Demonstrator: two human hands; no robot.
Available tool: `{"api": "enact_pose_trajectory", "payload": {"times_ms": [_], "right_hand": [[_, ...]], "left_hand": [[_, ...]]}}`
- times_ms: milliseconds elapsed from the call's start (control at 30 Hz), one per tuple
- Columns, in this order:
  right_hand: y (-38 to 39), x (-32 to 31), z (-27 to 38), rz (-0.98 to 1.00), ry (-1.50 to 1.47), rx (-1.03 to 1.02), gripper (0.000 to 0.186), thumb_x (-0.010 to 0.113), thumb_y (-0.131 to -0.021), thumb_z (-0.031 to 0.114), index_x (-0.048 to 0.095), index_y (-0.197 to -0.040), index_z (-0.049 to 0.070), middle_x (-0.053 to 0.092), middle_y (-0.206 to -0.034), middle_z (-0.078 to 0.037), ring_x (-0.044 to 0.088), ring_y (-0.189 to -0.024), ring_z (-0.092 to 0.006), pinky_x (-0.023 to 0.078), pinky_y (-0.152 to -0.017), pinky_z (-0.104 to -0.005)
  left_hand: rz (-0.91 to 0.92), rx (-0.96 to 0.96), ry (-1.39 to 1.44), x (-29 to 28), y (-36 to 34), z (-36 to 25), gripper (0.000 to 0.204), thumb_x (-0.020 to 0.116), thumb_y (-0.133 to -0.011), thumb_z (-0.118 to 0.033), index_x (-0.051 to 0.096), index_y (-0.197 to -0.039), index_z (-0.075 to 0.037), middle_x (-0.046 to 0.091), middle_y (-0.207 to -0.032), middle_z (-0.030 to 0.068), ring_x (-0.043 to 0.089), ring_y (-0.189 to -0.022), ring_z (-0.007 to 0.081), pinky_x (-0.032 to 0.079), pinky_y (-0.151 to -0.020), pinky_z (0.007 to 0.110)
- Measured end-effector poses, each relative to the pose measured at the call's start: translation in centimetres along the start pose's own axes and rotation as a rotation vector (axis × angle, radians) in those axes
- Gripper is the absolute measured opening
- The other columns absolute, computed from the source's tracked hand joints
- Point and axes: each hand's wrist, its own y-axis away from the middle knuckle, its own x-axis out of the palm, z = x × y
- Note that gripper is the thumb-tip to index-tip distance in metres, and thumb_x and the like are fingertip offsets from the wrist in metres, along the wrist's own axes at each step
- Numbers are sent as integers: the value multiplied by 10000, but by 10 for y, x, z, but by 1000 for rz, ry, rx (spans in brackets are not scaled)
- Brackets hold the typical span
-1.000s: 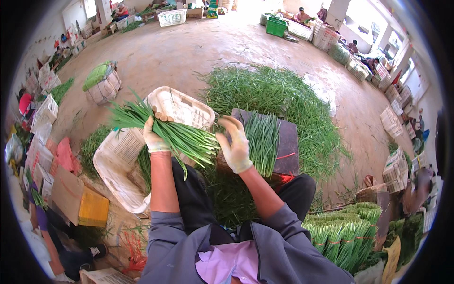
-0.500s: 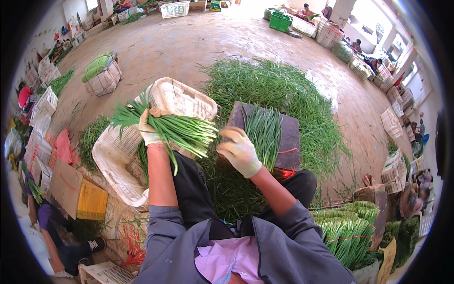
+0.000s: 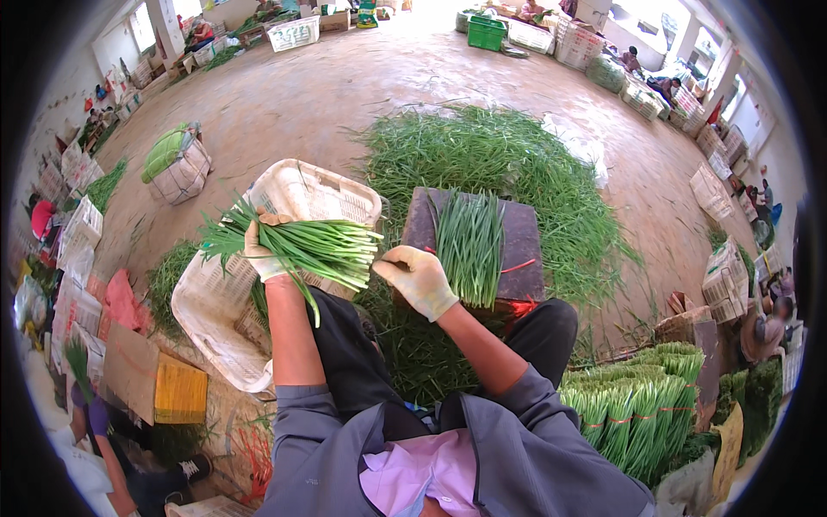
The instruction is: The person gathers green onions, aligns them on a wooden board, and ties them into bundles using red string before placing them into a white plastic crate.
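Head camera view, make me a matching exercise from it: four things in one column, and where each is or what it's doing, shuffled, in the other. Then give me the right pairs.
Things:
1. Left hand
2. Right hand
3. Banded bundles
4. Green crate

Places and states:
A. Far off, near the top of the view
B. Gripping a bunch of green stalks
C. In the lower right of the view
D. By the pale ends of that bunch

Right pairs: 1-B, 2-D, 3-C, 4-A

Bright daylight; windows (image 3: 636, 28) blown out; edges dark, bent
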Motion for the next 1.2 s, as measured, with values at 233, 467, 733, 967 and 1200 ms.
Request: {"api": "enact_pose_trajectory", "payload": {"times_ms": [233, 467, 733, 967, 1200], "right_hand": [[-6, 12, 9, -173, 605, -616, 148, 658, -785, 117, 710, -923, 130, 613, -840, -67, 623, -761, -270, 514, -649, -368], [-28, 0, -1, -173, 568, -721, 126, 683, -757, 82, 685, -881, 105, 596, -872, -66, 613, -816, -273, 519, -696, -368], [-22, 0, 4, -76, 624, -751, 209, 635, -767, 95, 691, -965, 133, 575, -860, -66, 609, -781, -267, 513, -665, -374], [-36, -8, -8, -29, 735, -815, 195, 611, -764, 122, 694, -939, 148, 567, -845, -43, 593, -769, -249, 510, -667, -362], [-12, -32, 10, -265, 270, -534, 122, 766, -755, 66, 695, -854, 54, 623, -875, -91, 632, -785, -272, 525, -686, -355]], "left_hand": [[-53, 29, -24, 13, 5, 16, 249, 655, -857, -218, 662, -1057, -69, 644, -780, 24, 563, -736, 192, 478, -781, 353], [-138, 85, -118, -6, -5, 11, 241, 650, -856, -241, 666, -1040, -86, 639, -779, 18, 580, -762, 258, 499, -729, 435], [-257, 77, -129, 11, 2, 17, 180, 614, -847, -205, 637, -970, -76, 629, -742, 33, 602, -698, 214, 512, -738, 411], [-301, 16, -68, 10, -1, 24, 177, 628, -826, -187, 636, -940, -52, 631, -728, 63, 601, -676, 240, 519, -733, 424], [-427, 62, -110, 9, -5, 18, 157, 583, -835, -198, 611, -858, -45, 617, -705, 85, 591, -672, 274, 525, -726, 453]]}}
